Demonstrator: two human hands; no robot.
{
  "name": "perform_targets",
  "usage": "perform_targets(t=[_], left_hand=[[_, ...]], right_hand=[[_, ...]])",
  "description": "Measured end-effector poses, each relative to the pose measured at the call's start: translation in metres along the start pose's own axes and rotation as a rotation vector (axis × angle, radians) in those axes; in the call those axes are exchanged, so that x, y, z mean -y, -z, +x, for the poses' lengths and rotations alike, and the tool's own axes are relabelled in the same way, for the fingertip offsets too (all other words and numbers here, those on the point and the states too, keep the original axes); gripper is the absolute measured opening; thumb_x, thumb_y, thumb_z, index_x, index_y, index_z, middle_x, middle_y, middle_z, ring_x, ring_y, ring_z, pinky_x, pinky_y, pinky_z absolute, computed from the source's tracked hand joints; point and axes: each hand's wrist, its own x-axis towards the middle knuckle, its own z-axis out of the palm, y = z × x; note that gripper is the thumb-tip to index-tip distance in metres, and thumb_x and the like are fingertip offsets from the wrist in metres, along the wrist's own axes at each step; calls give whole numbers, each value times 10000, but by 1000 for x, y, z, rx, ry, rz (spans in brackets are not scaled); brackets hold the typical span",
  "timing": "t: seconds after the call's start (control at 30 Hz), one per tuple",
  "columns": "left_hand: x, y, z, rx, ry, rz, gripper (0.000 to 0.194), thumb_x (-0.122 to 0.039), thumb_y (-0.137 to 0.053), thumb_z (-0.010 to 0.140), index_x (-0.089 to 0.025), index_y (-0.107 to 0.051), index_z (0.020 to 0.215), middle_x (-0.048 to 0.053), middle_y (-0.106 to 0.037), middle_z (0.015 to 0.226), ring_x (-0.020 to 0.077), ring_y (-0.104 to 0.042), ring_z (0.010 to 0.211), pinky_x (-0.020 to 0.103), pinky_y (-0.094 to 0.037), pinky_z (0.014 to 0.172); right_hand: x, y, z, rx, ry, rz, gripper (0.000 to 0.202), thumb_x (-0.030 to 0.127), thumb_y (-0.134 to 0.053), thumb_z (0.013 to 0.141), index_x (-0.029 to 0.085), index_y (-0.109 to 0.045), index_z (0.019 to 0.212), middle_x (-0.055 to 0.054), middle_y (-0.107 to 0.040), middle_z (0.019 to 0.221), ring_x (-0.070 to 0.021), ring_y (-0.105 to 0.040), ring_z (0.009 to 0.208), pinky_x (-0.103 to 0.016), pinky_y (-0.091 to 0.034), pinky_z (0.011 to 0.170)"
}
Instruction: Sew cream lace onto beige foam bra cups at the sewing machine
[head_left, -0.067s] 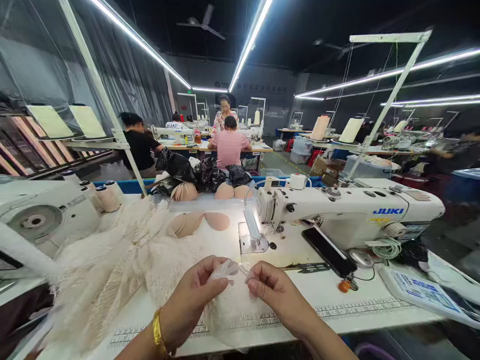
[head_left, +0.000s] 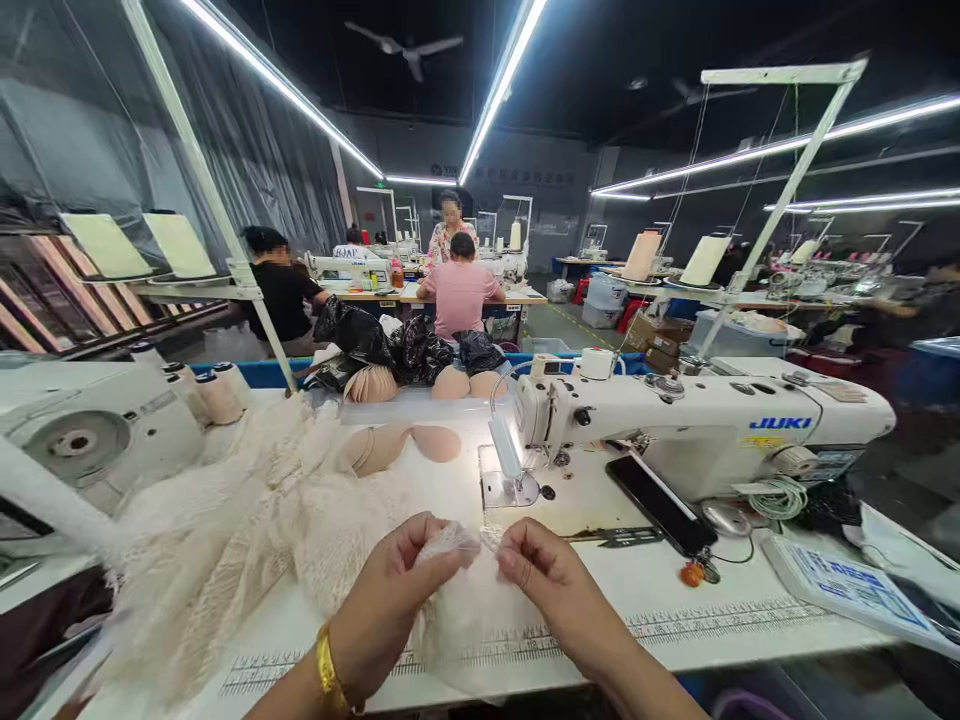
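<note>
A thin, whitish lace piece (head_left: pixel 472 625) hangs between my two hands over the table's front edge. My left hand (head_left: pixel 397 590), with a gold bracelet at its wrist, pinches the sheer upper edge between thumb and fingers. On the other side my right hand (head_left: pixel 544 580) grips a narrow corner of the same lace with thumb and forefinger. Just beyond the hands is the lit needle plate of a white sewing machine (head_left: pixel 697 420). To the left lies a big heap of cream lace (head_left: pixel 255 530). Beige bra cups (head_left: pixel 405 447) rest on the table behind the hands.
At right lie a black phone (head_left: pixel 660 505), black tweezers (head_left: pixel 630 537) and a white-blue box (head_left: pixel 847 590). A printed ruler (head_left: pixel 705 618) runs along the front. Thread cones (head_left: pixel 221 390) stand left; black plastic bags (head_left: pixel 412 340) sit behind. Co-workers sit further back.
The lace edge at my left thumb has folded over a little, and my left hand has tilted slightly. My right hand is almost unmoved. The view has shifted very slightly.
</note>
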Motion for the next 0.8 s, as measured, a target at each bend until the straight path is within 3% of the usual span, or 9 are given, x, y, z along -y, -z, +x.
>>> perform_targets(t=[0.1, 0.2, 0.27, 0.33, 0.43, 0.53, 0.63, 0.8], left_hand=[[14, 3, 4, -30, -57, 129, 589, -575, -826, 736, -214, -361, 703, -49, -505, 644, 112, -439, 625, 221, -366, 605], [3, 22, 19, 37, -169, 612, 441, -592, -693, 847, -223, -457, 794, -33, -547, 691, 152, -515, 659, 250, -418, 609], [-16, 44, 38, -37, -268, 1048, 293, -493, -629, 919, -218, -563, 995, 28, -668, 934, 204, -638, 876, 303, -521, 771], [-38, 72, 60, -213, -305, 1372, 309, -355, -597, 953, -210, -579, 1225, 100, -657, 1276, 259, -618, 1191, 382, -496, 1021], [-61, 115, 91, -364, -235, 1526, 468, -163, -635, 896, -152, -565, 1358, 187, -581, 1430, 358, -495, 1392, 504, -370, 1173], [-65, 144, 109, -382, -153, 1629, 444, -194, -686, 930, -155, -586, 1361, 162, -603, 1407, 331, -562, 1324, 524, -430, 1136], [-62, 156, 116, -375, -102, 1699, 375, -345, -662, 1004, -170, -609, 1331, 120, -623, 1363, 290, -616, 1225, 533, -499, 1067], [-60, 154, 122, -354, -64, 1769, 420, -418, -654, 1007, -171, -604, 1342, 121, -636, 1325, 280, -641, 1165, 516, -530, 1024]], right_hand=[[-8, -7, 4, -108, -18, 42, 453, 661, -600, 959, 229, -521, 852, 52, -519, 690, -134, -480, 620, -259, -380, 635], [-19, -4, 17, -196, -76, 15, 476, 705, -582, 933, 243, -500, 857, 88, -417, 591, -120, -356, 510, -252, -282, 526], [-27, 2, 26, -209, -98, -96, 475, 705, -589, 914, 242, -510, 839, 82, -421, 592, -129, -366, 525, -256, -275, 535], [-34, 6, 32, -179, -105, -205, 457, 680, -561, 929, 243, -507, 807, 72, -437, 600, -142, -399, 546, -266, -289, 560], [-42, 8, 36, -132, -79, -256, 430, 640, -521, 955, 247, -487, 784, 66, -441, 606, -154, -431, 560, -279, -298, 573], [-46, 8, 36, -110, -67, -260, 411, 615, -510, 964, 247, -477, 785, 63, -453, 625, -154, -449, 565, -283, -315, 576], [-46, 8, 36, -90, -72, -279, 397, 602, -495, 974, 246, -481, 799, 62, -460, 640, -158, -470, 582, -284, -337, 589], [-40, 9, 37, -84, -87, -291, 361, 565, -509, 972, 240, -500, 816, 52, -510, 678, -160, -519, 605, -285, -395, 622]])
